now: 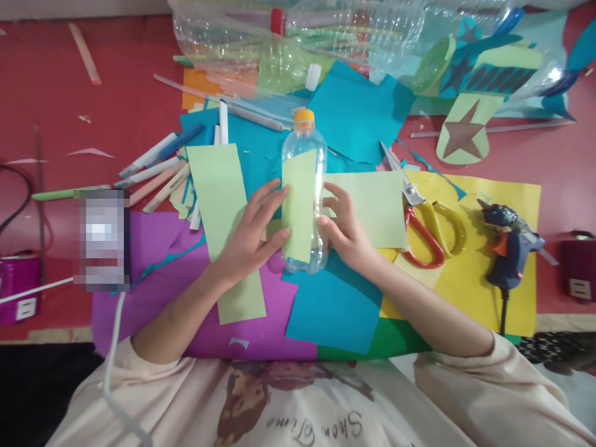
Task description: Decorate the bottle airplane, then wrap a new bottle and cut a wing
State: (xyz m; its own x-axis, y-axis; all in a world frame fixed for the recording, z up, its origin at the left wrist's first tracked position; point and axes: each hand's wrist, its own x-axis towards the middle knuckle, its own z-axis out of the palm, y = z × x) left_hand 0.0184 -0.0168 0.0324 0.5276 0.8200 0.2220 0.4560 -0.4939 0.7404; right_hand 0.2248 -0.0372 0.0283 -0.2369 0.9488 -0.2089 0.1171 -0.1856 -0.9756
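Observation:
A small clear plastic bottle (318,180) with an orange cap lies on coloured paper sheets. A light green paper strip (298,205) is wrapped over its front. My left hand (254,233) presses the strip's left edge against the bottle, fingers closed on it. On the bottle's right side, my right hand (347,230) grips the bottle, thumb and fingers curled round it. A second light green strip (218,198) lies flat to the left, partly under my left wrist. A light green sheet (377,208) lies to the right behind my right hand.
Red-handled scissors (421,226) and a blue glue gun (510,245) lie on a yellow sheet (470,285) at right. Several markers (158,164) lie at left. Large clear bottles (298,43) and a paper star shape (463,133) sit at the back. A pixelated object (102,239) stands left.

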